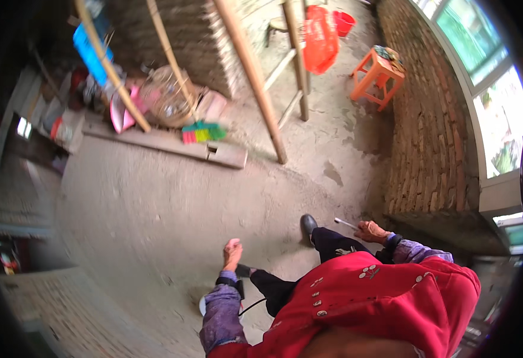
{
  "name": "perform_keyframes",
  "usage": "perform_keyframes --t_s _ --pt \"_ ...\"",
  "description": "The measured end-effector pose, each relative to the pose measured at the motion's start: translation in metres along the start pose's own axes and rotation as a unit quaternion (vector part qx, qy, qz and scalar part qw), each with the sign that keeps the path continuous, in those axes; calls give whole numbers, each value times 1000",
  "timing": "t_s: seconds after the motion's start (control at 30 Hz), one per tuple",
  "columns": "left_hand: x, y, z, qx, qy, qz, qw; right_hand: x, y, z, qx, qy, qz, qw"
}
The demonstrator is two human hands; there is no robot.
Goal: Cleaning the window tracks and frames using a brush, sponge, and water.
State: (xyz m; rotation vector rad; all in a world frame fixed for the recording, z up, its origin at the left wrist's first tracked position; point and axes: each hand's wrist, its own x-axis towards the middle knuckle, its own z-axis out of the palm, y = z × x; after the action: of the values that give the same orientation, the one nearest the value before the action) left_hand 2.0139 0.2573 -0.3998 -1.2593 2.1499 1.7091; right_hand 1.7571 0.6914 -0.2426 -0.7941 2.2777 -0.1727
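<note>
My right hand [372, 232], at the right in front of the red vest, is closed around a thin pale stick-like object [346, 222]. One end of it sticks out to the left over the concrete floor; its exact kind is too small to tell. My left hand [232, 254] hangs over the floor at lower centre, away from any object. Its fingers are close together and no held thing shows, though part of the palm is hidden. Purple sleeves and dark wristbands cover both wrists.
Leaning wooden poles [261, 89] stand ahead, beside a low timber beam [172, 143]. Behind it are a wicker basket [172, 100] and a green-and-pink broom head [204, 132]. An orange plastic stool [380, 76] and a red bucket [344, 23] stand near the brick wall [427, 116].
</note>
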Motion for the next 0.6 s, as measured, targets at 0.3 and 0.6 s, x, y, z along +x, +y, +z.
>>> perform_keyframes --t_s 0.3,0.6 --pt "8 270 137 97 -345 88 929 -47 60 -42 341 -83 65 934" --pt "120 418 161 237 -340 151 898 12 115 -80 383 53 110 915"
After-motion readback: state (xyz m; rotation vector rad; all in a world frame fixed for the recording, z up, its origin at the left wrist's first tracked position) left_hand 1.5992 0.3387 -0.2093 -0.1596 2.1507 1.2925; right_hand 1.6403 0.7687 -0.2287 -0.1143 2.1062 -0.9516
